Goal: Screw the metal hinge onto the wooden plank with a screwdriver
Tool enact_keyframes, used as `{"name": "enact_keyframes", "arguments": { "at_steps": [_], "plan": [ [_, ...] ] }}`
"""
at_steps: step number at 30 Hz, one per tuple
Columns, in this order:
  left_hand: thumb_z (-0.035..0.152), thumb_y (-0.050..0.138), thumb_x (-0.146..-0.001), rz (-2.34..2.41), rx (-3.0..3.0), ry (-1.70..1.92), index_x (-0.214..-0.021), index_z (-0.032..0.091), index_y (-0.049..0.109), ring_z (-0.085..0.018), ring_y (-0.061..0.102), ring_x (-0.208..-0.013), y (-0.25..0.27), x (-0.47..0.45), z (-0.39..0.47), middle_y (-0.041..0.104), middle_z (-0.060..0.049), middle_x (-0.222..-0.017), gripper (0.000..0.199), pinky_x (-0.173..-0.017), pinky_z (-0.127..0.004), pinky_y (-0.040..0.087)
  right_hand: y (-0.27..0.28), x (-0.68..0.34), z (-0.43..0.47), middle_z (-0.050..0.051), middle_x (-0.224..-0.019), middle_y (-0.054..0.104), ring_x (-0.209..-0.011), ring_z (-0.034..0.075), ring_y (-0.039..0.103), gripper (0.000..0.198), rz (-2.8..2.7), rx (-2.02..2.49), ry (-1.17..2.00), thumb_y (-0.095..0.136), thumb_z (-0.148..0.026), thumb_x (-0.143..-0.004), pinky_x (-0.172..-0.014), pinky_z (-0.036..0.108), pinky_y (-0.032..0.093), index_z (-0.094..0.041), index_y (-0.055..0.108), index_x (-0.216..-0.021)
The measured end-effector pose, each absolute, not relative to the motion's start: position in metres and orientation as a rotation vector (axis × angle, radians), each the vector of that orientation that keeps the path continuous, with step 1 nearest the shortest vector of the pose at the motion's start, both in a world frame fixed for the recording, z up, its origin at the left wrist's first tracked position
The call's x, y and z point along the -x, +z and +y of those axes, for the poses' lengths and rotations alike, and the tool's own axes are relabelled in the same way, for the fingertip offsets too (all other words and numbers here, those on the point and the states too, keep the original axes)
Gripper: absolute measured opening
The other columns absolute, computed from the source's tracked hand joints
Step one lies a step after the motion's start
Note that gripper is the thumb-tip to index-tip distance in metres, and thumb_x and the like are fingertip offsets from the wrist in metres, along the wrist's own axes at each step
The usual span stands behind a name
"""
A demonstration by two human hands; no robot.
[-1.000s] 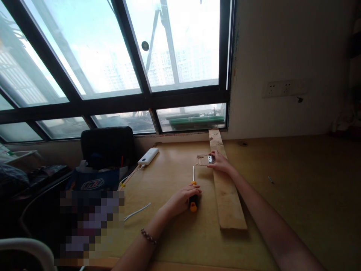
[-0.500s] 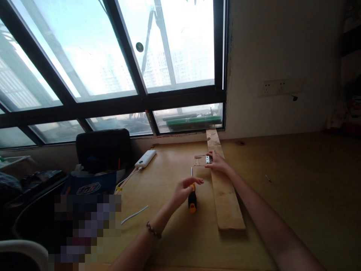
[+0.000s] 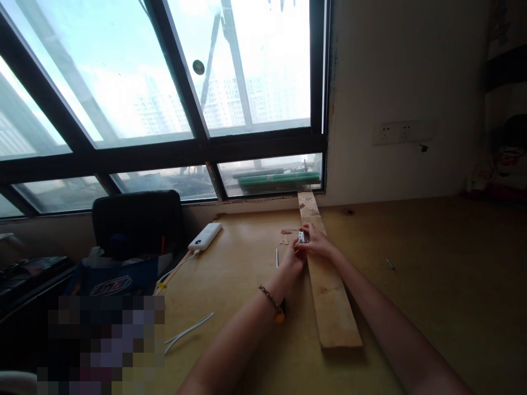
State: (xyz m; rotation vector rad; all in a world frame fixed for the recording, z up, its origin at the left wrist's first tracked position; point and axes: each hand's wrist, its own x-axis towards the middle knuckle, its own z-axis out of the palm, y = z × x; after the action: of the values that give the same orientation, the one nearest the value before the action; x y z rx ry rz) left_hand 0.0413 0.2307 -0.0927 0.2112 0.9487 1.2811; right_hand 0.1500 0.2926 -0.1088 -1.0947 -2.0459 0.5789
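Observation:
A small silver metal hinge (image 3: 303, 237) with holes is held over the wooden plank (image 3: 333, 307). My right hand (image 3: 316, 240) is closed on its right side, thumb and fingers pinching it. From below left, my left hand (image 3: 293, 260) meets the hinge, its fingers curled against the lower edge; the fingertips are partly hidden. Under my left wrist lies a screwdriver (image 3: 280, 316) with a black and orange handle. Its shaft shows beyond the hand, while most of the handle is covered.
The plank runs along the wooden table (image 3: 239, 274) up to the window. Left of it are a white power bank (image 3: 206, 236) with a cable and another white cable (image 3: 190, 327). A small screw-like piece (image 3: 390, 264) lies on the right. Torn brown paper (image 3: 289, 235) sits beside the plank.
My left hand has moved up and right, from open above the screwdriver to the hinge. My right hand stays on the hinge. The view has shifted slightly.

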Motion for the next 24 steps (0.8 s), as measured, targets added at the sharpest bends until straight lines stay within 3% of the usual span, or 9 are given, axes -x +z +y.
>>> {"name": "enact_keyframes", "arguments": {
  "at_steps": [8, 15, 20, 22, 24],
  "plan": [
    [0.016, 0.063, -0.072, 0.868, -0.307, 1.283, -0.08, 0.014, 0.057, -0.011, 0.056, -0.057, -0.117, -0.022, 0.247, 0.059, -0.002, -0.065, 0.01, -0.063, -0.024, 0.047, -0.108, -0.15, 0.292, 0.012, -0.118, 0.054, -0.112, 0.026, 0.051, 0.068, -2.085, 1.146, 0.544, 0.073, -0.036, -0.056, -0.093, 0.037, 0.041, -0.016, 0.043, -0.114],
    [0.017, 0.06, -0.074, 0.893, -0.353, 1.155, -0.076, 0.012, 0.057, -0.012, 0.056, -0.056, -0.121, -0.025, 0.248, 0.058, -0.005, -0.064, 0.006, -0.063, -0.025, 0.047, -0.11, -0.15, 0.293, 0.012, -0.122, 0.052, -0.115, 0.025, 0.049, 0.06, -2.099, 1.14, 0.513, 0.067, -0.024, -0.061, -0.096, 0.037, 0.039, -0.016, 0.045, -0.116],
    [0.016, 0.06, -0.075, 0.911, -0.365, 1.147, -0.074, 0.013, 0.057, -0.011, 0.055, -0.055, -0.116, -0.026, 0.246, 0.057, -0.003, -0.061, 0.005, -0.068, -0.025, 0.047, -0.107, -0.151, 0.29, 0.013, -0.131, 0.045, -0.123, 0.027, 0.04, 0.077, -2.074, 1.013, 0.508, 0.075, -0.027, -0.055, -0.103, 0.04, 0.033, -0.017, 0.042, -0.124],
    [0.017, 0.061, -0.074, 0.911, -0.378, 1.129, -0.075, 0.013, 0.057, -0.011, 0.056, -0.056, -0.113, -0.026, 0.245, 0.058, -0.003, -0.062, 0.005, -0.069, -0.025, 0.047, -0.102, -0.159, 0.285, 0.011, -0.131, 0.046, -0.122, 0.025, 0.041, 0.078, -2.007, 0.95, 0.495, 0.075, -0.031, -0.059, -0.103, 0.04, 0.033, -0.02, 0.04, -0.127],
    [0.016, 0.06, -0.074, 0.904, -0.387, 1.111, -0.076, 0.013, 0.057, -0.012, 0.058, -0.059, -0.111, -0.025, 0.243, 0.061, -0.005, -0.065, 0.005, -0.069, -0.025, 0.048, -0.098, -0.177, 0.278, 0.009, -0.127, 0.049, -0.118, 0.024, 0.046, 0.066, -1.925, 0.957, 0.452, 0.07, -0.034, -0.066, -0.1, 0.04, 0.036, -0.022, 0.043, -0.126]
  ]
}}
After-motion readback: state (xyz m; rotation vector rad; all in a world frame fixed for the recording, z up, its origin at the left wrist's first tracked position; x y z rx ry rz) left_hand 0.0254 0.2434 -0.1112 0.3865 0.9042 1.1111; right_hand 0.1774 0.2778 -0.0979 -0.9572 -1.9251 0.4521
